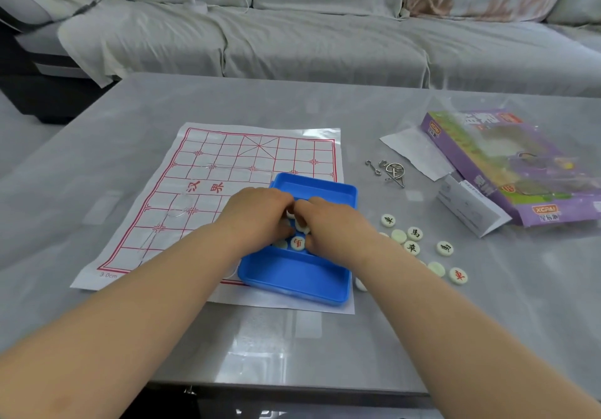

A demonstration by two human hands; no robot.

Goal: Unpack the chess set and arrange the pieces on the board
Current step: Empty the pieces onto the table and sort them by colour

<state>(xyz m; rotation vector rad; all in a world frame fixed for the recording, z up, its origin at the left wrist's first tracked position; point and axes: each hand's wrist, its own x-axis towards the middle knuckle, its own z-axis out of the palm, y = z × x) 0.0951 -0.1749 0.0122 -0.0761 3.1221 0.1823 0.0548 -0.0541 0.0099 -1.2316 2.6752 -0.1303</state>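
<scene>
The blue box (294, 275) lies open on the desk (97, 191) and covers the near right corner of the paper board (208, 171). Both my hands are inside the box, over the chess pieces (297, 243). My left hand (257, 213) has its fingers curled down; I cannot tell if it grips one. My right hand (328, 223) pinches a white piece (302, 227). The loose pieces (414, 234) lie just right of the box.
</scene>
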